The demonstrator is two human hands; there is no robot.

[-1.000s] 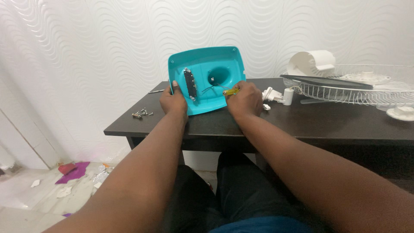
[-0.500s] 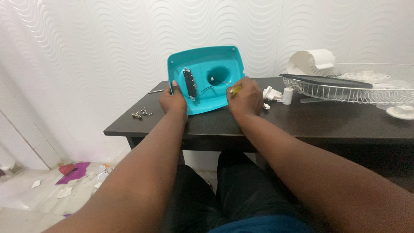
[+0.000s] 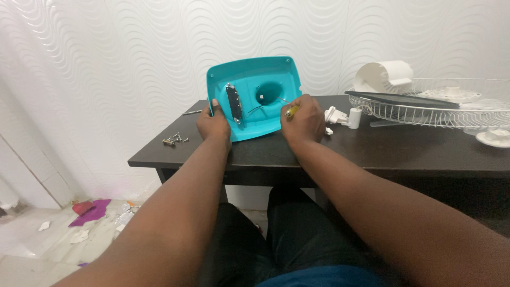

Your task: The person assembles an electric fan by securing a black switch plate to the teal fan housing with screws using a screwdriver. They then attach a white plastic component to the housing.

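A teal plastic fan base [image 3: 255, 79] stands tilted on the dark table [image 3: 372, 151], its hollow underside facing me. Inside it are a black switch block [image 3: 234, 103] and thin wires beside a round hole. My left hand [image 3: 214, 126] grips the base's left edge. My right hand [image 3: 303, 123] is closed around a yellow-handled screwdriver [image 3: 290, 111], whose tip points into the base near the hole.
Several loose screws [image 3: 174, 140] lie on the table's left part. A white plug [image 3: 336, 116] lies right of my right hand. Further right are a white wire fan guard [image 3: 446, 109], a dark fan blade [image 3: 404, 100] and a white motor housing [image 3: 383, 76]. Scraps litter the floor.
My right hand with the screwdriver has shifted slightly right and turned, so less of the yellow handle shows. The left hand and the base have stayed put.
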